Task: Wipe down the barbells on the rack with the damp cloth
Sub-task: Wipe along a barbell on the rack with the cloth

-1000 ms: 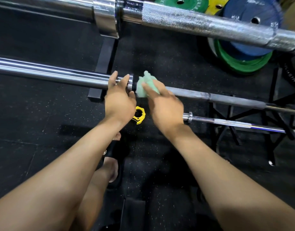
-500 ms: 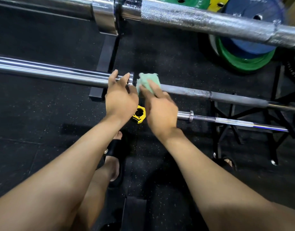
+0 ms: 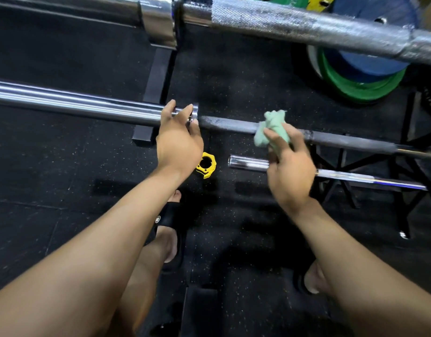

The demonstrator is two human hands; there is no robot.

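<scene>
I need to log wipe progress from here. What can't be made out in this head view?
- Middle barbell: shaft under the green cloth is covered by cloth and right hand; cleanliness there unknown.
- Left hand: its grip on the sleeve collar is partly hidden by the hand's back.
- Top barbell: both ends cut off by frame edges.
- Lower barbell: part hidden behind the right hand.
- Cloth dampness: not visible.

yellow collar (image 3: 205,164) on floor | green/blue plates (image 3: 362,76) top-rt | black slides (image 3: 169,216)

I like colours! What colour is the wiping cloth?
Pale mint green, the cloth shows clearly in the head view.
</scene>
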